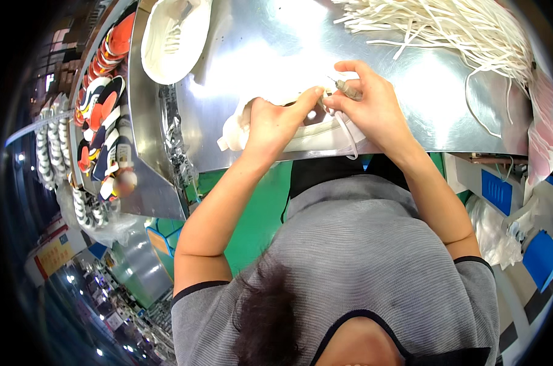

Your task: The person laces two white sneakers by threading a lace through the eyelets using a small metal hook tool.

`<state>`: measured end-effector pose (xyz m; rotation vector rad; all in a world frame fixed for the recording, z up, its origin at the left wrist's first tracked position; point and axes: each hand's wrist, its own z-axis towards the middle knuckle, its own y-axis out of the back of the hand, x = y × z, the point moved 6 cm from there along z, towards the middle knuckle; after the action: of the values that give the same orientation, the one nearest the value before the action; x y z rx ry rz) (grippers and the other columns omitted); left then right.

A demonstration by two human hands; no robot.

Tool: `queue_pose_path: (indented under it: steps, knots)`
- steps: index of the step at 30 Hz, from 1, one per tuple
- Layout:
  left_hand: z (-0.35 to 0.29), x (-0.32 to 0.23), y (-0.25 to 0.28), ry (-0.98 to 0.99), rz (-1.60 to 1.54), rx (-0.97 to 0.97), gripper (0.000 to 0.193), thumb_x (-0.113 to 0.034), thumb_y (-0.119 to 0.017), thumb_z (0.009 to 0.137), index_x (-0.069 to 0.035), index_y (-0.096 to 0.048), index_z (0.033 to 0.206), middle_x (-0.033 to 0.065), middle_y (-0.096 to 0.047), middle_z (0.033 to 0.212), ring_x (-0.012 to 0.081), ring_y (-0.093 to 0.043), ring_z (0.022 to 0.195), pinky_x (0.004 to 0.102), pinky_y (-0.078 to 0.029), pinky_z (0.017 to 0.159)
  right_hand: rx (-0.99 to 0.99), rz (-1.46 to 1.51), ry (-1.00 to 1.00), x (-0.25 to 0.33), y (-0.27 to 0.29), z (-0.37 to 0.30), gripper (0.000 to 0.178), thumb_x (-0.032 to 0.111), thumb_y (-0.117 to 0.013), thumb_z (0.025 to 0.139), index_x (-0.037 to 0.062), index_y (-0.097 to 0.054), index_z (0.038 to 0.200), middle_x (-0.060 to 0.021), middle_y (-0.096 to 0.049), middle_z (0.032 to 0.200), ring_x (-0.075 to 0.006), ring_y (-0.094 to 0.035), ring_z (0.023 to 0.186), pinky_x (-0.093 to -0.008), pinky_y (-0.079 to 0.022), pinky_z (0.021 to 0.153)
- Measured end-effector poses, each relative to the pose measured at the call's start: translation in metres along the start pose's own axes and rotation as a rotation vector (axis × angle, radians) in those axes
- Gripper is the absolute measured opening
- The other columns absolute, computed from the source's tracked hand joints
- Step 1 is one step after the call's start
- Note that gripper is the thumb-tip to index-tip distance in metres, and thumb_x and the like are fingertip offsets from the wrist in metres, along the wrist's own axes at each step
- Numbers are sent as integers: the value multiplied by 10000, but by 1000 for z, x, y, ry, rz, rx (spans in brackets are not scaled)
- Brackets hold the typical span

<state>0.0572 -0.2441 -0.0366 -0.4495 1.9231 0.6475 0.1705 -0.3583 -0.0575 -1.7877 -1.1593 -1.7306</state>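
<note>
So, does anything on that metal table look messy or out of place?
Only the bundle of white laces at the table's far right looks untidy: several strands straggle away from the rest. Nothing looks spilled, and the white shoe shows no obvious damage, though it is partly covered.

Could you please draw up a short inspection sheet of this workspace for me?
Surface: shiny metal tabletop, with bright glare patches.
Job's things: white shoe at the near edge, a white lace looping down its side; pointed hand tool with a tan handle.
Clutter: bundle of loose white laces at far right; second white shoe at far left.
Hands: left hand on the shoe, fingers partly hidden; right hand holding the tool.
Cables: nothing clearly seen.
Surroundings: orange, black and white footwear at left; green floor; clear plastic bag at right.
</note>
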Motion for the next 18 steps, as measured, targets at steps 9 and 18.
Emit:
queue_pose_path:
  steps: [9,18]
  knots:
    - [-7,-6,2,-248,64,-79,121,-82,-735,850,24,-711,902,32,-703,792,84,-637,698,243,-506,607,27,-6,234,20,18,-21,149,117,-634,912,-5,-607,994,-153,-704,798,-267,-678,708,-339,-506,648]
    - [-9,1,-14,-199,-21,85,155,-97,-664,903,17,-679,798,13,-647,701,93,-580,616,255,-489,608,148,-488,364,31,-5,-7,89,86,-590,854,-2,-603,862,-141,-680,712,-324,-668,680,-400,-523,639]
